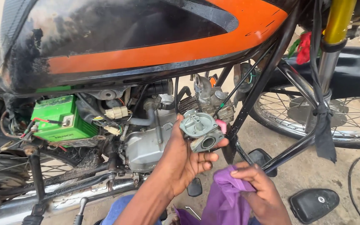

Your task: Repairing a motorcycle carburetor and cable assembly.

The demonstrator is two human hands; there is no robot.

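- Left hand point(184, 160) fingers clamped on grey carburetor body point(201, 130), held up beside the engine point(146, 141), bore facing the camera.
- Right hand point(261, 189) fist closed on purple rag point(223, 200), just below-right of the carburetor; nearer free hand.

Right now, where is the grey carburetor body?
In the head view it is near the centre, where the left hand holds the carburetor body before the engine, above the purple cloth.

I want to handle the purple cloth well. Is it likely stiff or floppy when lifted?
Probably floppy: the purple cloth hangs in soft folds under the right hand. It looks thin, so likely light. It should not roll or slip, unlike the metal engine part in the left hand.
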